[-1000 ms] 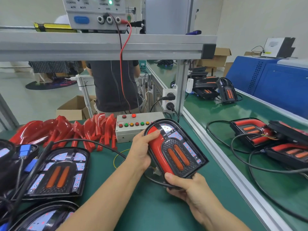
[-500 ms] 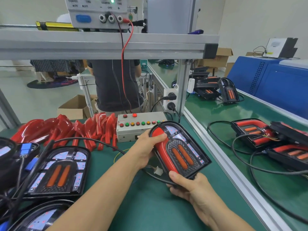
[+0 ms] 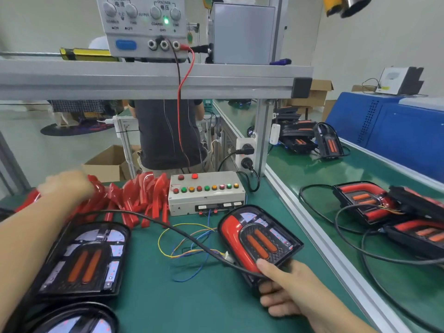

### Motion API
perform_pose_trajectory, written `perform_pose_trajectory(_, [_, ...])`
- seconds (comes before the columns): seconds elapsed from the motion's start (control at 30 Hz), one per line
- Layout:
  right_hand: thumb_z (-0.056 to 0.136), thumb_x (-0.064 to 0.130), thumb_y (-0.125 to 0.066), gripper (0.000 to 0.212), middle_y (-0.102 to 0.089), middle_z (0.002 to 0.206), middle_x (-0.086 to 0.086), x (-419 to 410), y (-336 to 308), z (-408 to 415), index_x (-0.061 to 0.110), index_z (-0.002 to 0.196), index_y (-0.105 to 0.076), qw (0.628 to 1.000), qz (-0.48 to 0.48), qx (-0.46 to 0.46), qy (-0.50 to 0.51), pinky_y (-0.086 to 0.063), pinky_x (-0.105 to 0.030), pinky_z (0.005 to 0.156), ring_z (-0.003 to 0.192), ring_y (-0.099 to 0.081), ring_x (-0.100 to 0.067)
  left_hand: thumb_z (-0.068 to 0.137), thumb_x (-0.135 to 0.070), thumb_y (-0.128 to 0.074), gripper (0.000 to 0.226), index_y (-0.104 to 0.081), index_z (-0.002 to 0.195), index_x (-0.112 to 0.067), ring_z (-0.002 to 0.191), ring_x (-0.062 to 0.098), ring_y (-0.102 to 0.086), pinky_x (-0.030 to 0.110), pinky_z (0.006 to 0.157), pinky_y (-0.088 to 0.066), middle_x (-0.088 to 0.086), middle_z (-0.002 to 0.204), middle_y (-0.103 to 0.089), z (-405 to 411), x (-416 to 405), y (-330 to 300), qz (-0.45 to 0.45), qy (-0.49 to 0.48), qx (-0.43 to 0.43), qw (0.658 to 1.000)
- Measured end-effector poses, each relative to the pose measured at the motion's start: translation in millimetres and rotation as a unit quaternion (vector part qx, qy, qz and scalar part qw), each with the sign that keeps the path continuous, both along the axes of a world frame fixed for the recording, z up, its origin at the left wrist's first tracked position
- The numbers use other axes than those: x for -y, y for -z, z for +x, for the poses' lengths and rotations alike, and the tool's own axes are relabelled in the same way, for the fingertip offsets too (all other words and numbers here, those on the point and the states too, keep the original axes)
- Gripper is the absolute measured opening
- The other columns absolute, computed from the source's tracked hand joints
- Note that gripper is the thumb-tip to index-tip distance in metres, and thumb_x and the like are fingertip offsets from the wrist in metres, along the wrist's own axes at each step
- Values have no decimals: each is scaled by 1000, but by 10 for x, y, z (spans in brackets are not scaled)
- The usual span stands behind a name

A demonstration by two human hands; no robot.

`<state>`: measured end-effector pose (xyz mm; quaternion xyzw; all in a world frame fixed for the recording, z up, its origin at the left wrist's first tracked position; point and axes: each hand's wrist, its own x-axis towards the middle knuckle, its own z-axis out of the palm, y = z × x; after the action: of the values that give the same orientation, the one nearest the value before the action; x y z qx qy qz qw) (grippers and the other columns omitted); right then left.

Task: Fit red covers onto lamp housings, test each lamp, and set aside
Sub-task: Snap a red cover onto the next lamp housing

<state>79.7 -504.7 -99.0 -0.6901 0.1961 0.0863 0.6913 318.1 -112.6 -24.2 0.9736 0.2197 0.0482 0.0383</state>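
lamp housing (image 3: 260, 241) pinched by right hand (image 3: 290, 288) fingers (image 3: 265, 265)

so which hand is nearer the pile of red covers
Left. The left hand is at the pile of red covers, over its left end. The right hand is far off at the near right, gripping the lamp housing.

Right hand (image 3: 287, 288) curled in a grip; left hand (image 3: 66, 182) reaches forward, blurred.

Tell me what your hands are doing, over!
Right hand holds lamp, one red cover on. Left hand at cover pile, grip blurred. Black cable crosses bench.
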Motion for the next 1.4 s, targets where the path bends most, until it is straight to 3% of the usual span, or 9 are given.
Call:
perform_pose_trajectory(0.13, [81, 51, -70, 45, -71, 65, -8, 85, -71, 19, 15, 107, -62, 999, -38, -28, -19, -52, -27, 47, 56, -67, -23, 93, -47, -41, 51, -55, 124, -9, 121, 36, -51, 45, 106, -38, 20, 132, -55, 16, -139, 235, -12, 100, -97, 990])
perform_pose_trajectory(0.23, [82, 55, -67, 46, -71, 66, -8, 143, -84, 48, 16, 104, -62, 996, -67, -44, -25, -48, -24, 44, 54, -65, -21, 89, -59, -39, 67, -46, 137, -12, 132, 38, -40, 49, 110, -32, 17, 145, -44, 22, -104, 280, 1, 79, -126, 989])
perform_pose_trajectory(0.53, [82, 66, -59, 58, -69, 57, -5, 304, -142, 69, 8, 85, -63, 974, -217, -49, -29, -41, -20, 39, 43, -58, -14, 88, -31, -51, 38, -62, 109, -1, 105, 42, -59, 48, 93, -48, 25, 113, -62, 52, -182, 350, -40, 11, 19, 999])
perform_pose_trajectory(0.63, [82, 73, -51, 69, -69, 55, -1, 382, -240, 47, 5, 77, -63, 939, -339, -50, -38, -44, -20, 47, 43, -58, -11, 81, -37, -58, 37, -63, 79, 0, 88, 43, -63, 46, 81, -54, 27, 88, -64, 32, -170, 146, -106, -6, 97, 990])
perform_pose_trajectory(0.8, [83, 72, -48, 59, -60, 59, 4, 443, -458, 49, 18, 60, -54, 823, -566, 22, 27, -46, -27, 64, 68, -61, -18, 56, -24, -72, 25, -60, 61, -3, 62, 33, -58, 35, 60, -52, 18, 62, -58, -225, 156, -495, -238, 31, 187, 952])
perform_pose_trajectory(0.97, [85, 51, -59, 30, -61, 60, 12, 248, -675, 189, 26, 69, -65, 853, -491, 173, 33, -40, -26, 57, 62, -56, -3, 74, 1, -64, 10, -58, 69, -4, 36, 10, -33, 14, 34, -26, 7, 50, -51, -828, 1247, -668, -586, 165, 66, 790])
perform_pose_trajectory(1.1, [97, 29, -58, 18, -69, 81, 2, -45, -785, 411, 17, 91, -70, 977, -120, 168, -51, -48, -19, 50, 55, -57, -1, 85, 2, -57, 10, -62, 79, -6, 41, 12, -49, 18, 41, -43, 5, 58, -59, -1263, 2071, -357, -692, 229, -33, 684])
perform_pose_trajectory(1.2, [98, 33, -54, 26, -74, 91, -3, -137, -769, 528, 15, 97, -72, 989, -1, 131, -73, -55, -24, 57, 72, -65, -12, 90, 2, -57, 10, -57, 95, -8, 48, 13, -59, 21, 49, -53, 4, 62, -67, -1428, 2447, -113, -715, 239, -47, 655])
perform_pose_trajectory(1.4, [89, 39, -67, 23, -72, 77, 6, 14, -580, 595, 18, 93, -76, 995, -22, 90, -47, -52, -22, 56, 67, -66, -7, 89, 4, -58, 20, -55, 107, -3, 58, 12, -67, 25, 62, -55, 4, 72, -62, -1591, 2659, 177, -690, 259, -17, 675])
